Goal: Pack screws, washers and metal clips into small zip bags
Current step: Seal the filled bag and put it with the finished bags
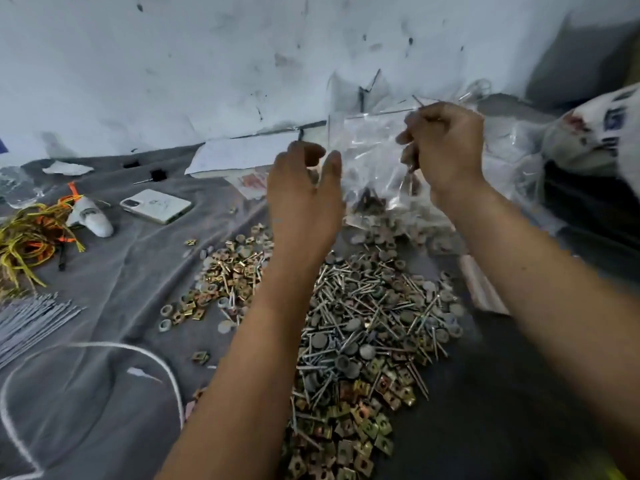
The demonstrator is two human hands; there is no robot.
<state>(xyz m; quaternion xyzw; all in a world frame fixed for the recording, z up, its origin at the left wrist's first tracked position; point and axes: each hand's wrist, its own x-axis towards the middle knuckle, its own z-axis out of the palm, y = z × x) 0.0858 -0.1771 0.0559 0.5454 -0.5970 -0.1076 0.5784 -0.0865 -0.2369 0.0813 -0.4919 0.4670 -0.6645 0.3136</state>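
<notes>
A clear zip bag (372,157) hangs in the air above the pile, with dark screws and washers settled at its bottom. My right hand (446,147) has its fingers curled around a bunch of screws (417,100) at the bag's right side, their tips poking up above the fist. My left hand (304,192) is at the bag's left edge, fingers and thumb loosely spread, its grip on the bag unclear. Below lies a heap of screws (356,306), grey washers (349,348) and brass-coloured metal clips (360,427) on grey cloth (121,271).
A white phone (156,206) and a tangle of yellow and orange ties (31,237) lie to the left. Grey rods (31,317) and a white cord (162,372) sit lower left. More plastic bags (512,154) pile up at the right by the wall.
</notes>
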